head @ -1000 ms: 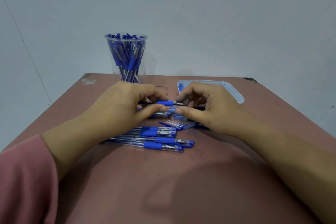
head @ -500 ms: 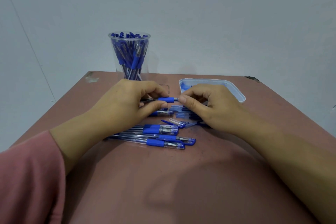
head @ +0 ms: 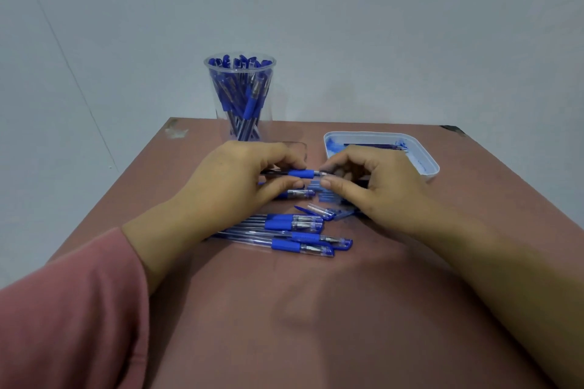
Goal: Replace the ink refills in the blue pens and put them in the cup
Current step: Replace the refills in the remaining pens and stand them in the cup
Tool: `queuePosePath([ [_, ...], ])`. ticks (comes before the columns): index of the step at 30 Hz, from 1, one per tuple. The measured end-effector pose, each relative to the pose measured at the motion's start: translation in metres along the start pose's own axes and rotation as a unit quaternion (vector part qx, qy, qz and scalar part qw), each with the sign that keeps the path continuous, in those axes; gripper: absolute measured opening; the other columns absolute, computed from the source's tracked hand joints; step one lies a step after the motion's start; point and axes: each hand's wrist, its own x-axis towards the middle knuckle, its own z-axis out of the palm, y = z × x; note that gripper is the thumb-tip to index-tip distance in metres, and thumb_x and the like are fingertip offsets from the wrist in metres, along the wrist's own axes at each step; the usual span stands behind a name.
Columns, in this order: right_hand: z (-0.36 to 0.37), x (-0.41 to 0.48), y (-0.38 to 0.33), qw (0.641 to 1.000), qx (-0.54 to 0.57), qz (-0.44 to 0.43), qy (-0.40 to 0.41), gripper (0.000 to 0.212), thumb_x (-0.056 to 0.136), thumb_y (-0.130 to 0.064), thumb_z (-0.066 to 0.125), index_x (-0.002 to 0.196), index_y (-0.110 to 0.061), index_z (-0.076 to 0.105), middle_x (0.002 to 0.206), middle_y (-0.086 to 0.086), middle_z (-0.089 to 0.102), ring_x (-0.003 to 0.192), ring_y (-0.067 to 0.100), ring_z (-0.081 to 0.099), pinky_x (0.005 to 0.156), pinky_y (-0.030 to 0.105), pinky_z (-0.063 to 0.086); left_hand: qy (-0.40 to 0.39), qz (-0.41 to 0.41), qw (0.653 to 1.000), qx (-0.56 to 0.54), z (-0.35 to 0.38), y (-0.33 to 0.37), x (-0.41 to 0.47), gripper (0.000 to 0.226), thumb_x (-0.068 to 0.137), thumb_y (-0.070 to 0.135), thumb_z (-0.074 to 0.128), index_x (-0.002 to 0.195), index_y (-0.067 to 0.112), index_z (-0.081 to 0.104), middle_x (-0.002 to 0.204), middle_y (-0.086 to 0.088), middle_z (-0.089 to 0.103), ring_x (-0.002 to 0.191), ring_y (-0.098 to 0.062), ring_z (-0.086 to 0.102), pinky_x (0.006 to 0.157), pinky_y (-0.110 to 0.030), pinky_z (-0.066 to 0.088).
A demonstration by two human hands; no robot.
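Table (head: pixel 316 325) same; right hand (head: pixel 379 186) at pen (head: pixel 301 173) tip

Open tabletop (head: pixel 316 325) nearside; loose pens (head: pixel 294 234), cup (head: pixel 218 104), tray (head: pixel 431 164) beyond.

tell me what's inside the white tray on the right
The tray holds a few thin refills along its far side and blue ink smears. The right hand and near wall hide the rest of its floor.

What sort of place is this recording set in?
Probably a bare indoor workstation, not a lived-in room: a reddish table against a blank grey wall, a clear cup packed with blue pens, and an ink-stained white tray.
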Motion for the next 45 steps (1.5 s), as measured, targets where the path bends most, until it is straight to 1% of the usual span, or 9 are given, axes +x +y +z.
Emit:
queuePosePath([
  [5, -0.001, 0.000, -0.001, 0.999, -0.030, -0.015, 0.000, 0.030, 0.088, -0.046, 0.060, 0.111, -0.028, 0.067, 0.092, -0.012, 0.067, 0.087, 0.006, 0.063, 0.079, 0.027, 0.052, -0.005, -0.001, 1.000, -0.002, -0.001, -0.001, 0.000, 0.019, 0.085, 0.040, 0.069, 0.102, 0.032, 0.070, 0.088, 0.017, 0.070, 0.080, 0.002, 0.065, 0.070, -0.033, 0.056],
  [9, -0.002, 0.003, -0.001, 0.991, -0.108, -0.081, 0.001, 0.022, 0.090, -0.032, 0.059, 0.104, -0.019, 0.070, 0.090, -0.005, 0.068, 0.083, 0.011, 0.061, 0.074, 0.034, 0.052, -0.005, -0.001, 1.000, 0.005, -0.004, 0.000, 0.001, 0.023, 0.083, 0.047, 0.064, 0.102, 0.034, 0.070, 0.089, 0.019, 0.070, 0.080, 0.002, 0.064, 0.069, -0.033, 0.056],
  [15, -0.004, 0.000, -0.002, 0.999, -0.026, -0.027, -0.002, 0.036, 0.086, -0.047, 0.061, 0.113, -0.024, 0.066, 0.098, -0.010, 0.067, 0.092, 0.005, 0.062, 0.080, 0.022, 0.051, -0.003, 0.002, 1.000, 0.007, -0.003, 0.000, 0.002, 0.025, 0.083, 0.043, 0.064, 0.103, 0.030, 0.071, 0.090, 0.017, 0.071, 0.081, 0.001, 0.066, 0.070, -0.033, 0.057],
  [20, -0.002, 0.002, 0.000, 1.000, -0.014, -0.020, 0.012, 0.012, 0.091, -0.024, 0.064, 0.101, -0.022, 0.071, 0.090, -0.012, 0.070, 0.087, 0.005, 0.064, 0.076, 0.021, 0.051, -0.008, -0.008, 1.000, 0.003, -0.002, 0.000, 0.001, 0.026, 0.086, 0.048, 0.061, 0.103, 0.031, 0.071, 0.089, 0.018, 0.071, 0.080, 0.001, 0.065, 0.070, -0.033, 0.057],
  [27, -0.014, 0.007, 0.006, 0.998, -0.043, 0.033, 0.013, 0.020, 0.090, -0.014, 0.064, 0.091, -0.033, 0.064, 0.088, -0.018, 0.063, 0.088, -0.002, 0.057, 0.078, 0.005, 0.039, -0.010, -0.052, 0.998, 0.018, -0.007, -0.007, 0.003, 0.029, 0.084, 0.053, 0.054, 0.103, 0.037, 0.069, 0.083, 0.021, 0.069, 0.077, -0.004, 0.064, 0.069, -0.036, 0.055],
  [31, -0.014, 0.007, 0.010, 0.975, -0.161, -0.047, -0.144, 0.015, 0.093, -0.014, 0.059, 0.101, -0.021, 0.070, 0.090, -0.013, 0.056, 0.089, 0.005, 0.044, 0.083, 0.018, 0.037, -0.005, -0.066, 0.997, 0.030, -0.010, -0.011, 0.005, 0.028, 0.081, 0.051, 0.055, 0.101, 0.037, 0.069, 0.083, 0.020, 0.069, 0.075, -0.006, 0.065, 0.069, -0.038, 0.055],
  [36, -0.002, 0.010, 0.006, 0.954, -0.214, -0.098, -0.186, 0.017, 0.093, -0.015, 0.059, 0.104, -0.023, 0.070, 0.090, -0.012, 0.054, 0.091, 0.012, 0.041, 0.083, 0.032, 0.041, -0.014, -0.072, 0.997, 0.037, -0.008, -0.012, 0.005, 0.023, 0.082, 0.048, 0.059, 0.102, 0.040, 0.068, 0.085, 0.019, 0.068, 0.078, -0.003, 0.064, 0.071, -0.036, 0.056],
  [42, -0.004, 0.012, 0.007, 0.955, -0.222, -0.111, -0.161, 0.021, 0.091, -0.026, 0.055, 0.106, -0.027, 0.069, 0.090, -0.010, 0.059, 0.088, 0.012, 0.043, 0.082, 0.041, 0.042, -0.011, -0.074, 0.997, 0.029, -0.008, -0.012, 0.005, 0.016, 0.084, 0.042, 0.065, 0.100, 0.041, 0.068, 0.083, 0.020, 0.067, 0.078, -0.003, 0.064, 0.071, -0.036, 0.056],
  [45, -0.017, 0.012, 0.010, 0.976, -0.174, -0.113, -0.062, 0.021, 0.085, -0.029, 0.062, 0.104, -0.024, 0.070, 0.090, -0.014, 0.060, 0.086, 0.006, 0.049, 0.085, 0.028, 0.043, -0.013, -0.075, 0.997, 0.023, -0.008, -0.011, 0.005, 0.017, 0.084, 0.042, 0.065, 0.101, 0.042, 0.067, 0.083, 0.021, 0.067, 0.078, -0.002, 0.063, 0.071, -0.036, 0.056],
])
